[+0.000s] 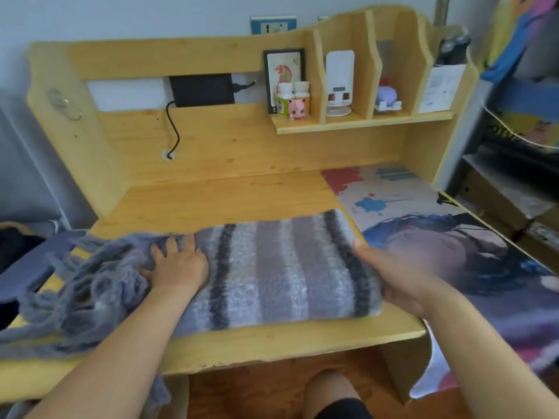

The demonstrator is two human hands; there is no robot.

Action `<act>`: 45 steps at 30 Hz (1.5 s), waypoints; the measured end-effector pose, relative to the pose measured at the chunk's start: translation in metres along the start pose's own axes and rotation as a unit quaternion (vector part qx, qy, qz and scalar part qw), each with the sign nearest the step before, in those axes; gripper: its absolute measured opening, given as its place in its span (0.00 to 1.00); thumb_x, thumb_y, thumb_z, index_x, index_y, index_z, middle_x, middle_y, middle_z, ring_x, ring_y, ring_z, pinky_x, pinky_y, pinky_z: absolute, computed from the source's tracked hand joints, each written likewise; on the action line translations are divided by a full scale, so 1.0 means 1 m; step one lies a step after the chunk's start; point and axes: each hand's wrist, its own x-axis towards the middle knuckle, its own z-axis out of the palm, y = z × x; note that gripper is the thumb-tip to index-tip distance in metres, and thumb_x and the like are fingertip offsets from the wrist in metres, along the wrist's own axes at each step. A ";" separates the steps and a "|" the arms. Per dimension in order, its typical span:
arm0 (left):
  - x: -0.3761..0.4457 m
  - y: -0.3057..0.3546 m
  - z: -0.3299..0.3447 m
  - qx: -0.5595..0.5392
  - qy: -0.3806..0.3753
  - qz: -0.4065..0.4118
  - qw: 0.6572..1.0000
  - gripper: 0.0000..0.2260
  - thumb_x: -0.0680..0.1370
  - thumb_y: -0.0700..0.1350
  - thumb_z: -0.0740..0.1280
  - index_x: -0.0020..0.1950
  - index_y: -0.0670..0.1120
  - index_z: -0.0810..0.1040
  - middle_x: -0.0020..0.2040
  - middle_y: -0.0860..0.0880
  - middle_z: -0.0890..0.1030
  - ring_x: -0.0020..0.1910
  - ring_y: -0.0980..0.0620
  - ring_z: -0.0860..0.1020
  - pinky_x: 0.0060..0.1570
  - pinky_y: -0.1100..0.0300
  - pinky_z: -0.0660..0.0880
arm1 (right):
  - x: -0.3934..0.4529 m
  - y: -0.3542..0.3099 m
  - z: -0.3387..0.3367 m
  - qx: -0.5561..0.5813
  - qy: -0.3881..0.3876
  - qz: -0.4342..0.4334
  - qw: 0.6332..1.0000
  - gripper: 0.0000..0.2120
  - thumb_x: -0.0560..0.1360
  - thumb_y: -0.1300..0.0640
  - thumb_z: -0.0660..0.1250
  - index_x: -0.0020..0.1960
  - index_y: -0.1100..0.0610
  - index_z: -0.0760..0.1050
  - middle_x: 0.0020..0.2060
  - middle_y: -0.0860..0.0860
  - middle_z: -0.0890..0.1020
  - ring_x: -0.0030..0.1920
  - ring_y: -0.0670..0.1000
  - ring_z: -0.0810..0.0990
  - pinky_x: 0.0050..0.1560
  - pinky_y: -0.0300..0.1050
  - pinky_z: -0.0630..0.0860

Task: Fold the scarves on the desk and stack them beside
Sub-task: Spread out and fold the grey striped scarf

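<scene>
Where the wooden desk (pixel 272 340) meets its raised back, a shelf (pixel 363 124) carries the small stock: two pill bottles (pixel 292 98), a pink figurine (pixel 296 108), a framed picture (pixel 282 66), a white stand (pixel 339 83), a purple plush (pixel 386 93) on a white holder, and a white box (pixel 440 87) with a dark object on top. Print on the box and bottles is too blurred to read. Black adapter (pixel 202 89) on the back panel, its cable (pixel 174 131) dropping to a grommet hole. Wall socket (pixel 273 24) above the back board.

Printed mat (pixel 393 192), paint-splash pattern, covers the right part of the desk and hangs over the front edge. Dark garment or chair part at far left, unclear which. Cluttered rack at far right, blurred.

Scarf (pixel 281 267): grey, white and black stripes, fluffy, folded into a flat rectangle at the desk's middle front, its right end just beside the mat. Fringe (pixel 81 291) of grey-blue yarn bunched at its left end, spilling over the desk's left front.

Left hand (pixel 177 267): palm down, fingers spread and straight, pressing the scarf's left end where the fringe begins. Forearm comes in from lower left.

Right hand (pixel 393 276): cupped against the scarf's right edge, thumb on top, fingers tucked under the fold, gripping it. Forearm comes in from lower right.
</scene>
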 end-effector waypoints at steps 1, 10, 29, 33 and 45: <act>0.000 0.001 0.000 0.002 0.000 -0.001 1.000 0.24 0.86 0.54 0.44 0.83 0.58 0.47 0.84 0.50 0.45 0.82 0.40 0.42 0.74 0.26 0.45 | -0.008 0.009 0.001 -0.007 0.011 -0.026 1.000 0.16 0.81 0.44 0.64 0.65 0.50 0.77 0.56 0.49 0.86 0.56 0.50 0.85 0.58 0.50 0.78; -0.014 0.007 -0.006 -0.004 -0.029 0.000 1.000 0.25 0.87 0.52 0.44 0.84 0.55 0.45 0.84 0.48 0.43 0.82 0.37 0.41 0.75 0.30 0.48 | 0.000 0.059 0.022 -0.283 0.315 -0.083 0.902 0.13 0.81 0.58 0.62 0.65 0.55 0.70 0.50 0.56 0.80 0.56 0.63 0.77 0.50 0.54 0.72; -0.008 -0.208 -0.067 0.150 0.113 0.085 0.979 0.32 0.82 0.64 0.41 0.79 0.53 0.67 0.76 0.44 0.70 0.76 0.40 0.67 0.71 0.38 0.67 | 0.130 0.000 0.080 -0.597 0.164 -0.083 0.781 0.36 0.79 0.29 0.41 0.81 0.45 0.51 0.82 0.52 0.50 0.80 0.63 0.46 0.78 0.66 0.44; 0.015 -0.206 -0.111 0.035 0.179 -0.049 0.982 0.20 0.81 0.47 0.60 0.73 0.47 0.73 0.70 0.39 0.74 0.69 0.34 0.71 0.65 0.40 0.71 | 0.131 -0.002 0.080 -0.604 0.168 -0.082 0.775 0.36 0.78 0.28 0.40 0.81 0.45 0.51 0.82 0.51 0.50 0.80 0.62 0.47 0.78 0.66 0.45; -0.017 -0.131 -0.040 0.139 0.050 0.091 0.985 0.25 0.84 0.61 0.46 0.78 0.57 0.64 0.81 0.49 0.63 0.77 0.42 0.64 0.73 0.38 0.63 | 0.133 0.002 0.080 -0.607 0.182 -0.091 0.768 0.36 0.79 0.29 0.40 0.81 0.45 0.51 0.82 0.52 0.52 0.80 0.62 0.47 0.78 0.64 0.44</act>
